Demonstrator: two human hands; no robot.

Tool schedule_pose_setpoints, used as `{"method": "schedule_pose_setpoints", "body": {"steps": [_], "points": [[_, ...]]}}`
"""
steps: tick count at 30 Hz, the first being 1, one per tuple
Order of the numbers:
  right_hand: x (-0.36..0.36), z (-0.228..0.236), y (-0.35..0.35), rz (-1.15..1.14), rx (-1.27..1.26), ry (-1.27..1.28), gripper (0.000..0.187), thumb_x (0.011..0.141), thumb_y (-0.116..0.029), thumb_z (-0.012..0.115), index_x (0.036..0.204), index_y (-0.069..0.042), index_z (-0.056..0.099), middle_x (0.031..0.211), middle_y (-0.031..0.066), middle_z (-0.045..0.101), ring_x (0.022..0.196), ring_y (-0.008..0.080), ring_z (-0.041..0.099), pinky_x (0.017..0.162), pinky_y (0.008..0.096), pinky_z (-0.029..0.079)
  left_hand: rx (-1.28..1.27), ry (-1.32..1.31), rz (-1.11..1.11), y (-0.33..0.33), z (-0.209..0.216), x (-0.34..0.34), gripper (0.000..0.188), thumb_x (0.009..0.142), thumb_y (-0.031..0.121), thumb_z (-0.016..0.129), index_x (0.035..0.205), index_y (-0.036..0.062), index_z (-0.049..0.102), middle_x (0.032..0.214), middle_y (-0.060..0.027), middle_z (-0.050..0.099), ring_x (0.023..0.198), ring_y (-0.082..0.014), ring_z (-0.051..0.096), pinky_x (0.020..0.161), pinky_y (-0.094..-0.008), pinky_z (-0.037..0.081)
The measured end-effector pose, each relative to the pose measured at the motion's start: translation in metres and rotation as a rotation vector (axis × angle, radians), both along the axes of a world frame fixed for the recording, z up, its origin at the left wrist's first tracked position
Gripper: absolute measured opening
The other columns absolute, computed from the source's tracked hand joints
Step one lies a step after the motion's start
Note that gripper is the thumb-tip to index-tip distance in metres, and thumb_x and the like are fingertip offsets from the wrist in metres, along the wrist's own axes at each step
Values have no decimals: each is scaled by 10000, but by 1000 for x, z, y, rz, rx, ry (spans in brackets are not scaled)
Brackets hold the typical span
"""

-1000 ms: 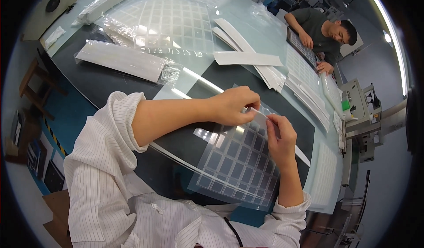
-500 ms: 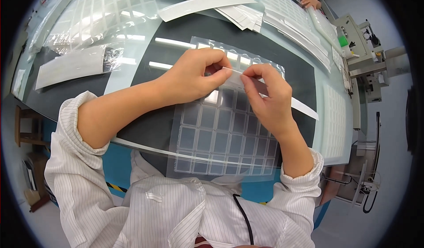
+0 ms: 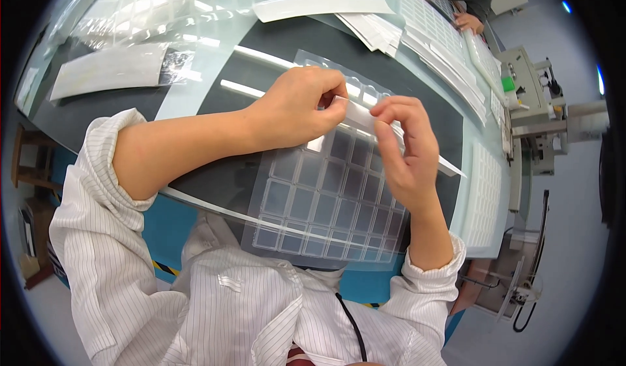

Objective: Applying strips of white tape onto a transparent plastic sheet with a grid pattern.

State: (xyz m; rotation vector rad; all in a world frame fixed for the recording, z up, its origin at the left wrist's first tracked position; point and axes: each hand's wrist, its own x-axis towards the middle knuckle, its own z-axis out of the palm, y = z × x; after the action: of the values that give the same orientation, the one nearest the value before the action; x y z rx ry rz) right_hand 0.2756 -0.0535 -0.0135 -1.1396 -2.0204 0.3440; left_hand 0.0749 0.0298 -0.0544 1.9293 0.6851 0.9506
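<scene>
A narrow white strip [image 3: 358,114] is stretched between my two hands above a clear plastic sheet. My left hand [image 3: 297,108] pinches its left end between thumb and bent fingers. The thumb and forefinger of my right hand [image 3: 412,147] close on the strip a little farther right, and its tail slants past that hand to the lower right. Below them, the clear sheet [image 3: 277,200] with a grid of rectangular cells overhangs the table's near edge. Both hands cover parts of its upper rows.
A dark mat [image 3: 215,131] covers the middle of the glassy table. White strips [image 3: 326,6] lie in a loose pile at the back. Left are shiny clear sheets [image 3: 163,7] and a bagged white stack [image 3: 107,73]. A co-worker's hand [image 3: 468,23] rests at the far right.
My right hand has slid rightward along the strip, widening the gap between my hands. My left hand has shifted slightly right. The view has tilted, bringing more of the co-worker into sight.
</scene>
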Motion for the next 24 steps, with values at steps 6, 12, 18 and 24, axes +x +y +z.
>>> {"method": "schedule_pose_setpoints", "body": {"steps": [6, 12, 18, 24], "points": [[27, 2, 13, -192, -255, 322, 123, 1045, -93, 570, 1087, 16, 609, 1097, 49, 622, 1002, 105, 559, 927, 247, 440, 194, 5, -86, -3, -2, -2, 113, 924, 103, 645, 879, 3, 616, 832, -81, 617, 779, -185, 583, 662, -332, 484], [44, -3, 41, -239, -477, 213, 194, 1052, -152, 573, 1128, 14, 638, 1078, 38, 649, 1032, 106, 578, 962, 265, 454, 341, 18, -145, -3, -6, -3, 54, 896, 71, 665, 893, 19, 653, 866, -81, 636, 877, -242, 591, 739, -369, 493], [49, -8, 71, -226, -531, 5, 147, 1065, -163, 546, 1051, -21, 586, 1071, 38, 674, 983, 94, 581, 917, 265, 470, 337, 24, -153, -5, -7, -1, 55, 871, 45, 686, 920, 21, 687, 901, -87, 645, 900, -259, 589, 778, -367, 490], [42, -8, 60, -246, -452, -53, 139, 1070, -156, 535, 1045, -26, 579, 1054, 40, 679, 947, 83, 573, 885, 261, 475, 320, 23, -148, -2, -5, 0, 47, 869, 42, 688, 908, 19, 677, 928, -75, 656, 920, -254, 589, 796, -363, 494]]}}
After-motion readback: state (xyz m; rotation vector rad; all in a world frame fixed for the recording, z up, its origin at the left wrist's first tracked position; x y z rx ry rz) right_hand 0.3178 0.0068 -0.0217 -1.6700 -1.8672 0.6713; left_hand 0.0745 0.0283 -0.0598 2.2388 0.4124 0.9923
